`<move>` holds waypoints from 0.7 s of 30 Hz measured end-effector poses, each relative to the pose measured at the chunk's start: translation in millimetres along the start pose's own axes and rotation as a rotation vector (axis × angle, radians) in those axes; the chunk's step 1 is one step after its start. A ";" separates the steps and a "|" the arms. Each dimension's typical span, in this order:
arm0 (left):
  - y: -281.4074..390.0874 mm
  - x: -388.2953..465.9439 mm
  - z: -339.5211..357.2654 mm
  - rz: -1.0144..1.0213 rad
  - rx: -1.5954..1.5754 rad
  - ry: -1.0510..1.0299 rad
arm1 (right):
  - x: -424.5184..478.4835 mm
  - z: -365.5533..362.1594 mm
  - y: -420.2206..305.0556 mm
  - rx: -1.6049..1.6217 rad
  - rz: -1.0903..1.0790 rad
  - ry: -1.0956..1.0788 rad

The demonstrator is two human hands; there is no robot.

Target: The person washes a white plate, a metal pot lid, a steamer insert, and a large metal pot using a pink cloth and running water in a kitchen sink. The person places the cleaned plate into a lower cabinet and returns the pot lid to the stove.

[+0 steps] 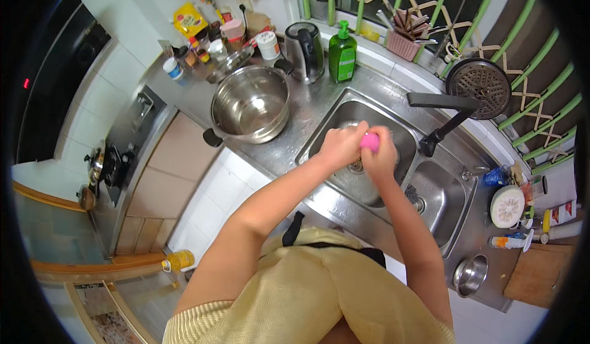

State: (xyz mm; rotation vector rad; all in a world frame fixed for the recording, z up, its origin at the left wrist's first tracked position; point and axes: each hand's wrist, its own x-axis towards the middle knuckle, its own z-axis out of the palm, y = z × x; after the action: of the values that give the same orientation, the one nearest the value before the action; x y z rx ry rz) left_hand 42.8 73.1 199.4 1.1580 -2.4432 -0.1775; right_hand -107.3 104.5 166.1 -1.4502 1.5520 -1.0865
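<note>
Over the large basin of the stainless steel sink (318,136), my two hands are pressed together around a small pink item (369,142). Only part of it shows between the fingers, so I cannot tell whether it is a cloth or a sponge. My left hand (340,145) closes on it from the left. From the right, my right hand (381,157) wraps it with curled fingers. Beneath the hands, the basin's drain (356,166) is partly visible. The black faucet (445,106) stands to the right of my hands.
Left of the sink are a steel pot (251,106) and an electric kettle (304,53). A green pump bottle (343,53) stands behind it. The smaller basin (440,196) lies right, with a steel bowl (471,275) and a wooden cutting board (537,272) beyond.
</note>
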 end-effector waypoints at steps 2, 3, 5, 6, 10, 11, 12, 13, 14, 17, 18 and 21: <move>-31.2 -13.1 50.5 -0.136 -0.023 -0.272 | 9.5 29.0 60.9 -0.163 0.084 -0.035; -43.2 -19.2 56.6 -0.108 -0.032 -0.265 | 9.4 42.2 71.3 -0.382 -0.041 0.031; -46.6 -23.4 23.5 -0.209 -0.176 -0.111 | 11.8 56.1 53.7 0.203 0.056 0.034; -64.6 -34.1 15.4 -0.228 -0.221 -0.030 | 5.1 62.7 17.3 0.619 0.168 -0.028; -104.7 -32.3 -27.7 -0.217 -0.415 0.019 | 20.6 109.2 -39.8 1.112 0.244 0.033; -117.9 -35.2 -40.9 -0.224 -0.454 -0.012 | 29.3 123.8 -52.0 1.135 0.258 0.061; -136.3 -41.2 -54.4 -0.234 -0.518 -0.148 | 37.0 136.9 -64.6 1.054 0.217 0.075; -152.1 -49.9 -68.4 -0.195 -0.534 -0.056 | 42.7 148.1 -77.8 1.091 0.167 0.032; -167.6 -58.5 -82.3 -0.156 -0.549 0.037 | 49.7 157.0 -91.8 1.142 0.155 0.047; -246.3 -81.1 -112.1 -0.123 -0.592 0.302 | 71.8 175.2 -121.6 1.355 0.065 -0.019; -286.3 -84.5 -116.9 -0.199 -0.561 0.321 | 82.5 174.5 -118.5 1.403 0.052 -0.019; -391.5 -91.8 -123.1 -0.895 -1.295 0.362 | 106.1 180.7 -96.7 1.284 0.272 0.148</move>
State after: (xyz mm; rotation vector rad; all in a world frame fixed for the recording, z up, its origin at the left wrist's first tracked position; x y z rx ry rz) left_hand 424.3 -100.5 166.2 1.2718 -0.8917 -1.3809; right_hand 86.1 -18.6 192.6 -0.2755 0.7337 -1.5670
